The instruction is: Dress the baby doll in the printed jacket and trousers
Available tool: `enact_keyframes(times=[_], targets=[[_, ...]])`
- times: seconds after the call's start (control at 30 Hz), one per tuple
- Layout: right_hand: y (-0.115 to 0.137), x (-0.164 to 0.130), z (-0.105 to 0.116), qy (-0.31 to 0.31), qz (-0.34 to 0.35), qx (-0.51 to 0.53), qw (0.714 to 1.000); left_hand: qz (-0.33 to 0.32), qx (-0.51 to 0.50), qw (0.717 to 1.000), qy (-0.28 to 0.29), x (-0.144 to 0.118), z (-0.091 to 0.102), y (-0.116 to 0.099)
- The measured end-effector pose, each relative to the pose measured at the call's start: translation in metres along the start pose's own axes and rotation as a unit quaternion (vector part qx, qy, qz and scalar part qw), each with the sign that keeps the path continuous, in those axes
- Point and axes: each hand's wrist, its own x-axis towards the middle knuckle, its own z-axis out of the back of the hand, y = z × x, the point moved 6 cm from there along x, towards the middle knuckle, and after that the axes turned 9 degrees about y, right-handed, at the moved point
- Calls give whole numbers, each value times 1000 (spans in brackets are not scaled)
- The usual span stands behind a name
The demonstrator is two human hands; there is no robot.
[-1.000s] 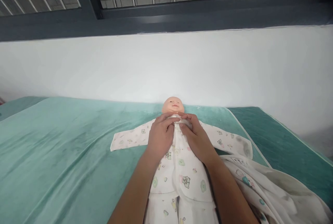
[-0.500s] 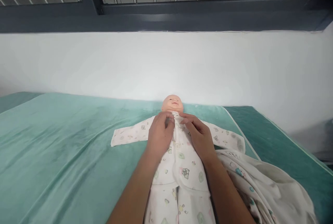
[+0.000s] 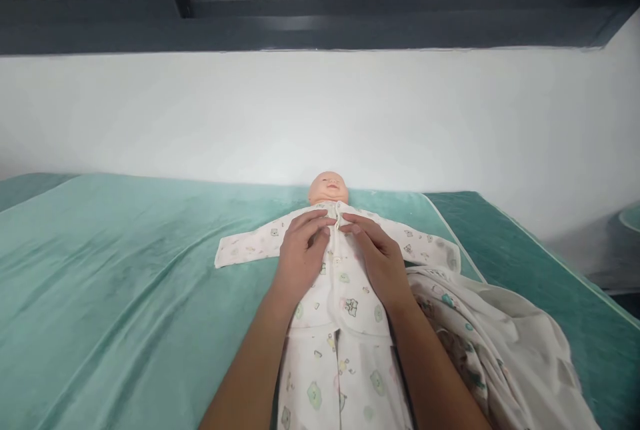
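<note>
A baby doll (image 3: 328, 188) lies on its back on a teal sheet (image 3: 125, 263), dressed in a white printed sleepsuit (image 3: 345, 297) with the sleeves spread out to both sides. My left hand (image 3: 300, 253) rests on the left side of the doll's chest, fingers on the front edge of the suit. My right hand (image 3: 381, 258) lies on the right side of the chest, fingertips touching the same front seam just below the collar. The two hands meet at the suit's closure.
A crumpled white printed cloth (image 3: 500, 343) lies to the right of the doll. A darker green mat (image 3: 530, 263) borders the sheet on the right. A white wall (image 3: 320, 117) rises just behind the doll's head, with a dark window frame above.
My hands have slid a little down from the collar toward the upper chest and flattened on the suit. The view has tilted slightly downward.
</note>
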Motion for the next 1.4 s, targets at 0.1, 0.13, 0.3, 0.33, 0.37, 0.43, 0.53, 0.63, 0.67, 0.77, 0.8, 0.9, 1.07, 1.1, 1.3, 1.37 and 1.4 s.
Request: enact_keyframes(times=[0.1,0.13,0.3,0.33,0.37,0.43,0.53,0.63,0.67,0.77,0.8,0.9,1.07,1.1,1.3,1.37,1.4], targets=[[-2,1,0,5,-15,-1,1000,8,-3,1000,10,0,-1,0],[-2,1,-1,9,-19,-2,1000,11,-7,1000,16,1,-1,0],[-6,2,0,25,-19,-14,999,23,-45,998,45,1,-1,0],[-7,2,0,30,-16,-17,999,25,-48,997,46,0,-1,0],[-7,2,0,35,-12,-21,999,25,-49,997,47,0,-1,0],[-7,3,-1,44,-2,-29,999,22,-46,998,46,0,-1,-1],[-5,3,-2,55,9,-38,998,12,-38,998,44,1,-1,-2],[-6,2,-2,56,5,-30,998,4,-30,999,39,1,-2,-1],[-7,2,-2,53,2,-24,998,3,-29,999,36,1,-2,0],[-8,1,-2,43,-5,-11,999,4,-29,999,29,1,-3,2],[-8,1,-2,42,-4,-12,999,5,-29,999,29,2,-3,2],[-7,1,-2,51,9,-25,998,7,-21,999,35,2,-4,3],[-3,1,-4,71,11,-44,996,20,-52,997,47,4,-3,6],[-3,1,-4,70,8,-43,997,25,-64,996,51,4,-3,7],[-2,-1,-2,34,-3,-26,999,32,-77,995,56,3,-2,7],[-1,-2,-1,21,-1,-25,999,32,-79,995,58,2,-2,7],[-1,-2,0,13,-2,-24,1000,32,-79,995,58,2,-2,7]])
